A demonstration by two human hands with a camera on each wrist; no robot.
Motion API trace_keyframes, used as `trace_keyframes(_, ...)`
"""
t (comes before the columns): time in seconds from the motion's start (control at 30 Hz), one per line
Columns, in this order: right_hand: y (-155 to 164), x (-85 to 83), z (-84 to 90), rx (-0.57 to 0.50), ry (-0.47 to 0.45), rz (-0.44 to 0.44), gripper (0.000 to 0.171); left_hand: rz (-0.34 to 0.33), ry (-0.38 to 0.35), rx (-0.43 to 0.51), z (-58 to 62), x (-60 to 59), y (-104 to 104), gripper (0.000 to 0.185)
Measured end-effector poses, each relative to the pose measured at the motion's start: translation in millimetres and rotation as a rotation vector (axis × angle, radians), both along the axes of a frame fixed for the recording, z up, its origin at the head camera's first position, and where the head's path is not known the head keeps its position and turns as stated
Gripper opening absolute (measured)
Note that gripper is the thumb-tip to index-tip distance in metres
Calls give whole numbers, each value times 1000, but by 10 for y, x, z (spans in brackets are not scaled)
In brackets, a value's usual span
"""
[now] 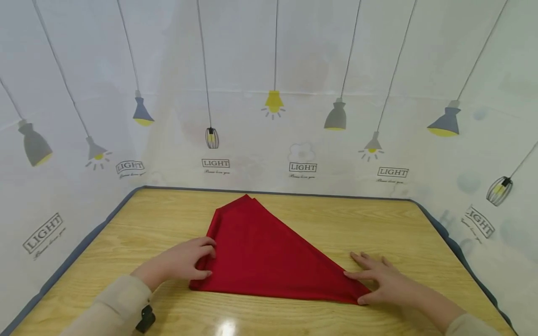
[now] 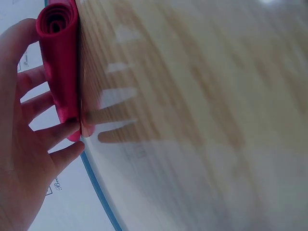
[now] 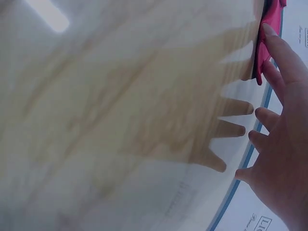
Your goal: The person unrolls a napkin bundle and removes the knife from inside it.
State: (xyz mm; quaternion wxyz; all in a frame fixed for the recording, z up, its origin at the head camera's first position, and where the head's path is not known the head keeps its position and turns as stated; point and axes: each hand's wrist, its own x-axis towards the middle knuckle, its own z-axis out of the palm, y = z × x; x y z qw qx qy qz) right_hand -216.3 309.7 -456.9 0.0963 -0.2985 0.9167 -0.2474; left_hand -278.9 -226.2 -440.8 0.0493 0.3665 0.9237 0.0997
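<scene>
The red cloth [image 1: 269, 256] lies on the worktop [image 1: 357, 219], its roll [image 2: 61, 72] pointing to twelve o'clock in the left hand [image 1: 187, 259], fingers curled; the right hand [image 1: 388, 282], fingers spread, touches the tip [image 1: 353, 293] at four.

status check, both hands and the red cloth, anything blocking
Left grip holding rolled left edge of folded red cloth; right grip splayed, touching its pointed right end. Cloth lying on yellowish wood-grain table. Nothing visible blocking either grip.

The left grip [image 1: 191, 259] is curled, the right grip [image 1: 384, 280] spread wide.
</scene>
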Motion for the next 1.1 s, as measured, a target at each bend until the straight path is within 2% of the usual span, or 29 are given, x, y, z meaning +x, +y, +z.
trace_keyframes(0.13, 69, 14, 11, 0, 3, 0, 60, 9, -14, -17, 3, -10, 36, 38)
trace_keyframes(0.33, 159, 36, 33, -8, -27, -4, 59, -14, 26, -20, -21, -29, 64, 36)
trace_keyframes(0.57, 301, 48, 6, -13, 3, 10, 58, -10, 5, -26, 4, -24, 97, 32)
trace_keyframes(0.67, 357, 57, 3, -11, 16, 16, 58, -37, 26, -32, 15, -14, 121, 30)
trace_keyframes(0.87, 420, 74, 7, -16, -18, 8, 59, -107, 48, -33, 39, 1, 171, 32)
trace_keyframes(0.97, 431, 81, 16, -9, -13, 12, 60, -102, 27, -33, 54, 10, 184, 32)
trace_keyframes(1.1, 448, 89, 27, 2, -5, 12, 59, -80, 5, -32, 59, 12, 192, 23)
